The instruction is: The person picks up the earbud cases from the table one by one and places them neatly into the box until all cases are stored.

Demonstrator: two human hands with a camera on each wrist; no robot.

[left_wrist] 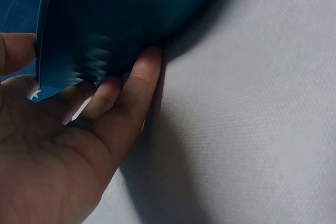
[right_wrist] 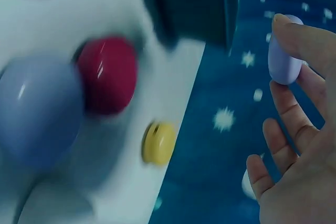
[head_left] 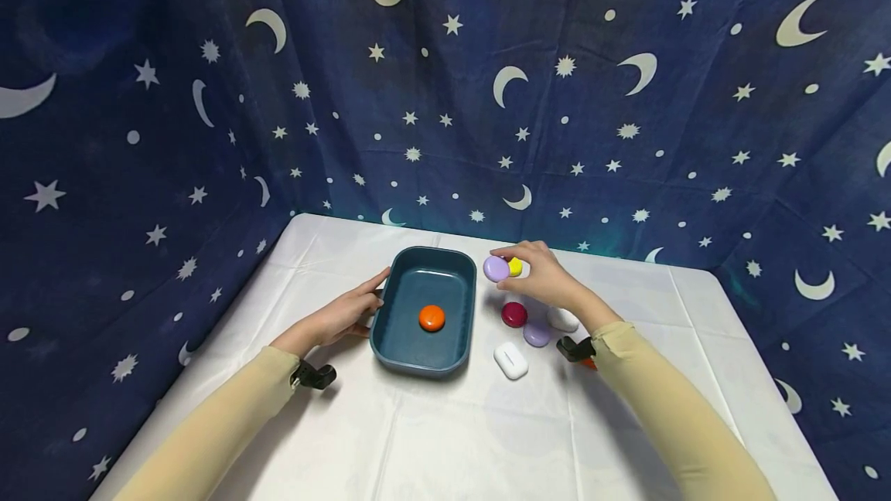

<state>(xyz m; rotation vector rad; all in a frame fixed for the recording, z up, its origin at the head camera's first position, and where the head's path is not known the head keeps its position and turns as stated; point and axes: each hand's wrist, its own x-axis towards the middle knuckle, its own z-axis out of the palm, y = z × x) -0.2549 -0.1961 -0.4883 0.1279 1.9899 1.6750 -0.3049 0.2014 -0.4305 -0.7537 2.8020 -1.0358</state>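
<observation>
My right hand (head_left: 543,277) pinches a lavender rounded disc (head_left: 496,269) between thumb and fingers, lifted off the table to the right of a dark teal rectangular tub (head_left: 423,368). In the right wrist view the disc (right_wrist: 286,59) is seen edge-on. An orange rounded disc (head_left: 431,318) lies inside the tub. At the tub's left side, my left hand (head_left: 344,315) touches the outer wall with extended fingers; the left wrist view shows its fingertips (left_wrist: 148,61) against the teal wall. Behind the right hand's fingers, a yellow piece (head_left: 515,267) is partly hidden.
Right of the tub lie a dark red disc (head_left: 514,315), another lavender disc (head_left: 537,334), a white rounded piece (head_left: 563,320) and a white earbud case (head_left: 511,360). An orange piece (head_left: 588,362) shows partly under the right wrist. A starry curtain (head_left: 445,83) hangs behind the white-covered table (head_left: 445,439).
</observation>
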